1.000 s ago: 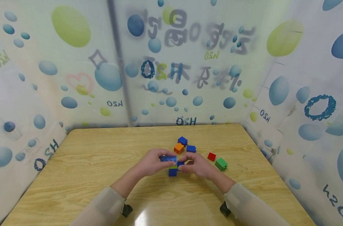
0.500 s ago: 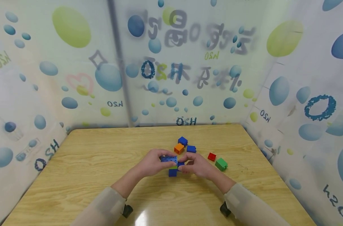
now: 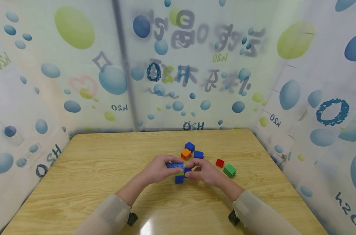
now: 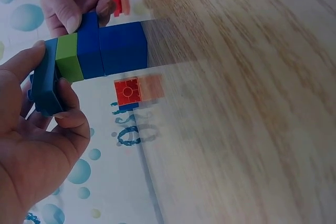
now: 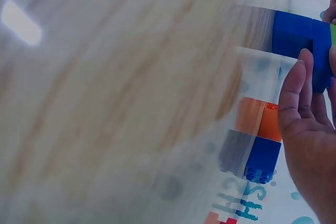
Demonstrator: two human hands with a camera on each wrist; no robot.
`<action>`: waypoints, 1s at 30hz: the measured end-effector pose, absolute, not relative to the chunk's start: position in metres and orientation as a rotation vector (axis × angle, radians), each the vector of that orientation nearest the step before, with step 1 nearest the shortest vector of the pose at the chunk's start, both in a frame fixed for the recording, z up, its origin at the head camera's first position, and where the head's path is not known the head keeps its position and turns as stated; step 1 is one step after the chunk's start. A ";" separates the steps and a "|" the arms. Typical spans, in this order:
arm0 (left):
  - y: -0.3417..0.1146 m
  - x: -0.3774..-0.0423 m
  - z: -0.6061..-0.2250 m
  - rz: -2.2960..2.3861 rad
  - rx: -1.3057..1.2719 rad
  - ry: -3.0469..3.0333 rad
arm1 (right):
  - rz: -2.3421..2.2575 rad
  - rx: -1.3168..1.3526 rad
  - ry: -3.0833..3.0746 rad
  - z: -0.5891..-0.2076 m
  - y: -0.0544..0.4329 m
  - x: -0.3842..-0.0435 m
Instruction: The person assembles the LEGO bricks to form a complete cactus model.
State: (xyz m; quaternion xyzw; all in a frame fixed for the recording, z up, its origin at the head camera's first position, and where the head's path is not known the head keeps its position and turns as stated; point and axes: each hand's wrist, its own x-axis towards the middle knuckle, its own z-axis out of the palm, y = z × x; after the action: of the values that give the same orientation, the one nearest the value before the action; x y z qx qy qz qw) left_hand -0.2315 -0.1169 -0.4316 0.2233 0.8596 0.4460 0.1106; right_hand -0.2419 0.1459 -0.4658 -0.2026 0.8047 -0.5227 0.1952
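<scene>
stack of toy blocks (image 3: 179,174) on wood table (image 3: 107,163), nr its middle — held from both sides.
head: l hand (image 3: 160,169) pinches top blue block (image 3: 175,165) btwn thumb & fingers, a narrow grip; r hand (image 3: 205,172) pinches middle blue block (image 3: 187,171), which juts out to the r. just beyond the stack: orange block (image 3: 185,154) & two loose blue blocks (image 3: 198,154); red block (image 3: 220,163) & green block (image 3: 229,170) lie further r, past r hand. l wrist: order runs top blue block, lime block (image 4: 69,57), middle blue block, then base block (image 4: 124,48), its end on the table; l hand has digits on opposite sides of the top one, r thumb on the middle one. r wrist: r fingers reach up to middle blue block — exact contact hard to see, frame edge cuts off much of the stack; orange & one loose blue sit side by side nearby.
</scene>
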 end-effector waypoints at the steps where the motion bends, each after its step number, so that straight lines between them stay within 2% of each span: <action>1: -0.117 -0.232 -0.431 1.309 0.653 2.526 | -1.464 -0.568 2.256 -0.465 0.146 -0.242; 30: -0.116 -0.234 -0.430 1.296 0.626 2.515 | -1.471 -0.579 2.238 -0.463 0.145 -0.241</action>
State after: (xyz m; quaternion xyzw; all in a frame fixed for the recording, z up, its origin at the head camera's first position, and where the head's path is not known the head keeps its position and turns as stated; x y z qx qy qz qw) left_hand -0.2337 -0.1165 -0.4304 0.2145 0.8615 0.4439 0.1216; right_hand -0.2406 0.1449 -0.4634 -0.2070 0.8003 -0.5260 0.1998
